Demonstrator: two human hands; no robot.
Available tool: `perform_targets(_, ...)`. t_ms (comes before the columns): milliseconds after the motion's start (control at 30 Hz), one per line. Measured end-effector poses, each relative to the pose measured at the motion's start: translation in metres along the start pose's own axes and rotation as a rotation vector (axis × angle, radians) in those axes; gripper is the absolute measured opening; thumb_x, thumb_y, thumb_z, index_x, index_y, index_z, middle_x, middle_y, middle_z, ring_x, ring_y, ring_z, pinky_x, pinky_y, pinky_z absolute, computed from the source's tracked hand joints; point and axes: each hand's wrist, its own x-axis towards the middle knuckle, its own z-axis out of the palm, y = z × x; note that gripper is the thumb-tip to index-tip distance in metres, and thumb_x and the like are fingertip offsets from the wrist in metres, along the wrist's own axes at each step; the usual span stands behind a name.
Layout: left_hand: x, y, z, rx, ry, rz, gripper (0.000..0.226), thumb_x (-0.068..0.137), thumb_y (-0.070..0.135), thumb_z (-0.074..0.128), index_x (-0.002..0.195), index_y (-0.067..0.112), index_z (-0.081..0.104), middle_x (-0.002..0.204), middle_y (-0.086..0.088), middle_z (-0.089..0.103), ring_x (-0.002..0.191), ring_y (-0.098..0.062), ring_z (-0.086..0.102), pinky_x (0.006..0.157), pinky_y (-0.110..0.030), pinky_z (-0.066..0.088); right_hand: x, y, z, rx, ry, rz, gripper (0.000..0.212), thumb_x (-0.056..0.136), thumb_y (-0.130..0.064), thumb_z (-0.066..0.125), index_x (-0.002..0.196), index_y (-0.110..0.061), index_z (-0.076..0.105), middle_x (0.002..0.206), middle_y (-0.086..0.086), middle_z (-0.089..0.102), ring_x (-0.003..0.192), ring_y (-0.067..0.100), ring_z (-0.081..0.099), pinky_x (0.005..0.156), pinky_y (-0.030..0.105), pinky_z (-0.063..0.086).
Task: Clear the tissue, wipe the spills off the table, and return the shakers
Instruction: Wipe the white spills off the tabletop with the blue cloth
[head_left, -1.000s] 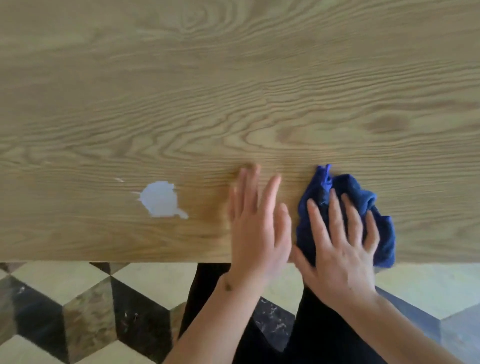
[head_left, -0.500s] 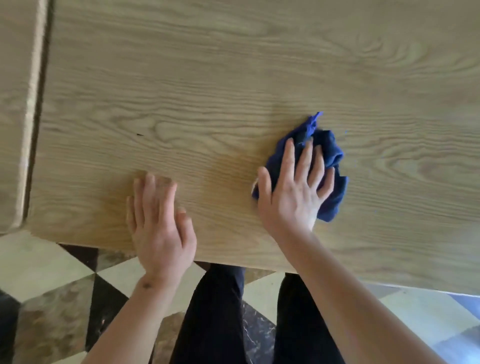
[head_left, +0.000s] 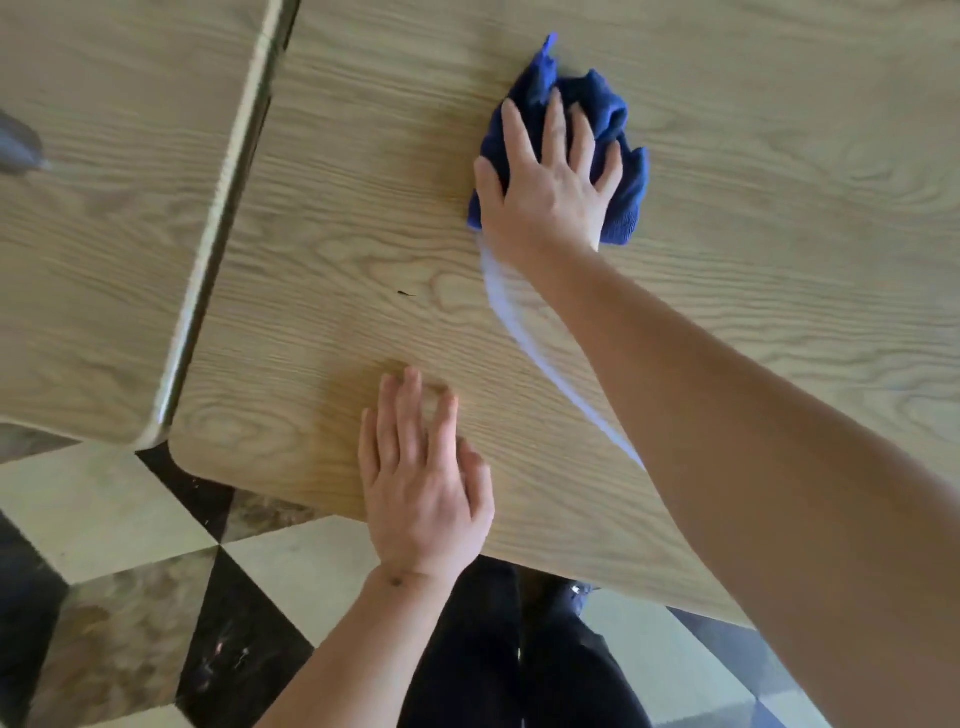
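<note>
Two hands are on the bench (head_left: 363, 218), each for its own reason. My right hand (head_left: 550, 192) is spread flat over the blue cloth (head_left: 618, 171), fingers splayed and pressing down rather than curled round it, so the whole pad of fabric bears on the wood far from my body. My left hand (head_left: 421, 483) lies open and empty near the front edge, holding nothing; I judge it steadies me while I lean out. The cloth is bunched and crumpled, deep blue, with a corner poking up beyond my fingertips. A pale, whitish streak (head_left: 524, 332) curves across the wood from under the cloth toward the near edge, partly hidden by my forearm. It looks like smeared spill and will likely need another pass. Neither tissue nor shakers are in sight.
</note>
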Motion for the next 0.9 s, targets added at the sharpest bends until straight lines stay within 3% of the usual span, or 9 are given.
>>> perform_targets(200,0.0,0.002,0.0,0.048,0.011,-0.006,0.055,0.087,0.024,0.045,0.141,0.015,0.049,0.159,-0.012,0.032,0.152,-0.031,0.021,0.122,-0.05,0.02,-0.031,-0.005,0.001,0.011,-0.023,-0.063,0.057,0.099,-0.053,0.029,0.153,-0.036,0.028,0.166,0.004,0.017,0.152,0.026,0.012,0.12,0.06,0.002)
perform_targets(367,-0.002,0.005,-0.002,0.032,0.036,-0.012,0.054,0.085,0.02,0.041,0.139,0.016,0.048,0.158,-0.01,0.034,0.151,-0.029,0.022,0.122,-0.049,0.022,-0.114,0.034,0.001,-0.04,-0.117,-0.498,0.054,0.098,-0.054,0.035,0.15,-0.037,0.039,0.162,0.003,0.029,0.149,0.027,0.024,0.12,0.059,0.008)
perform_targets(433,-0.003,0.008,-0.003,0.029,0.042,-0.023,0.053,0.085,0.018,0.041,0.138,0.018,0.047,0.158,-0.009,0.034,0.151,-0.028,0.022,0.122,-0.048,0.022,-0.15,0.066,-0.003,-0.058,-0.165,-0.563,0.054,0.098,-0.056,0.036,0.149,-0.038,0.039,0.162,0.002,0.03,0.15,0.026,0.025,0.121,0.058,0.01)
perform_targets(567,-0.005,0.011,-0.004,0.036,0.041,-0.03,0.054,0.084,0.017,0.04,0.138,0.019,0.043,0.159,-0.008,0.03,0.152,-0.027,0.02,0.123,-0.048,0.02,-0.23,0.143,-0.023,-0.123,-0.198,-0.518,0.052,0.099,-0.056,0.039,0.147,-0.039,0.043,0.16,-0.002,0.035,0.149,0.023,0.029,0.121,0.055,0.015)
perform_targets(733,-0.006,0.012,-0.003,0.033,0.054,-0.035,0.051,0.085,0.016,0.041,0.136,0.018,0.045,0.159,-0.009,0.032,0.152,-0.027,0.02,0.123,-0.047,0.019,-0.317,0.237,-0.054,-0.192,-0.238,-0.309,0.055,0.096,-0.055,0.04,0.146,-0.034,0.048,0.16,-0.002,0.035,0.147,0.023,0.033,0.122,0.052,0.018)
perform_targets(900,-0.004,0.012,-0.003,0.031,0.058,-0.046,0.053,0.084,0.018,0.044,0.137,0.017,0.046,0.159,-0.009,0.032,0.151,-0.027,0.021,0.123,-0.046,0.019,-0.337,0.252,-0.054,-0.231,-0.206,-0.142,0.058,0.095,-0.052,0.038,0.143,-0.025,0.054,0.156,0.009,0.041,0.142,0.033,0.038,0.119,0.059,0.021)
